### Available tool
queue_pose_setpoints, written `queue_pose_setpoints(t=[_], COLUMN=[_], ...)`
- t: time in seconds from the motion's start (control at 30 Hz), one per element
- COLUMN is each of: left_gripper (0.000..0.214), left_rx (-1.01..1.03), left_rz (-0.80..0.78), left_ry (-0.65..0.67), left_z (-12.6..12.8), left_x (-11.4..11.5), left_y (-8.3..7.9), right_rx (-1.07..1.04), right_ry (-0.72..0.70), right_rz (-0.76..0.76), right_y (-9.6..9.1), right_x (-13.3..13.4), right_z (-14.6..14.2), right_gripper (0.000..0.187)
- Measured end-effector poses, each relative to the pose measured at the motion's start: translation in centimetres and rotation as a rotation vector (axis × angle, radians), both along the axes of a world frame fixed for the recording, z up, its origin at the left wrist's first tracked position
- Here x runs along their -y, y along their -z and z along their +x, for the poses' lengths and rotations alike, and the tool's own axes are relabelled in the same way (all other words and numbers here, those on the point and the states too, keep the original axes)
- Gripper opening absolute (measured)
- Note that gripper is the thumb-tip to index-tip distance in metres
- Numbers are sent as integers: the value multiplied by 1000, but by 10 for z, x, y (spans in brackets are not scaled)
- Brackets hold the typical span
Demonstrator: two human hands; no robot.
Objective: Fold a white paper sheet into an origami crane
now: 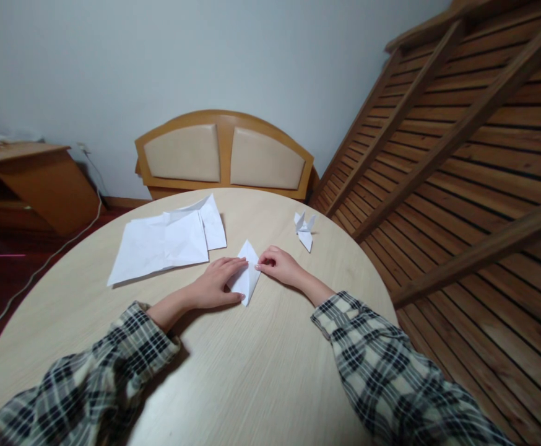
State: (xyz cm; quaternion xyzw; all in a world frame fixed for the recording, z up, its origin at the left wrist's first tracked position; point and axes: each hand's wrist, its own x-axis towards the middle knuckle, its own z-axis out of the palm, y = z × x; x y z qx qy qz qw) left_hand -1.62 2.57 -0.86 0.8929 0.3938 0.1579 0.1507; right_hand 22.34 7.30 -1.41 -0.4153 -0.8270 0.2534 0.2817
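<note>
A piece of white folded paper [247,286], diamond-shaped with pointed ends, lies on the round table between my hands. Across its left side rests my left hand [215,282], fingers stretched out and thumb near the lower point. My right hand [280,266] pinches the paper's right edge between thumb and forefinger. Beyond the right hand stands a small white folded paper crane [304,230]. Several creased white paper sheets [163,241] lie overlapping to the left, just past my left hand.
The round pale wooden table [215,378] fills the foreground. Behind it is a headboard [226,148] with two cream panels against the wall. Slatted wooden boards [460,161] lean along the right. A wooden desk [33,179] and a white cable [43,275] are at the left.
</note>
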Motion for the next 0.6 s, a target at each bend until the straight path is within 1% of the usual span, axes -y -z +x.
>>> queue_pose_setpoints(t=[0.17,0.37,0.6], left_gripper=[72,50,49], left_rx=[25,-39,-59], left_rz=[17,27,16], left_ry=[-4,6,-2], left_z=[1,2,4], left_x=[2,4,7], left_y=[-1,-3,-7], right_rx=[2,-12,15], right_ry=[9,31,42], right_rz=[-4,2,13], right_y=[-1,0,-3], right_x=[1,3,5], right_z=[-1,-2,-3], right_gripper=[6,9,11])
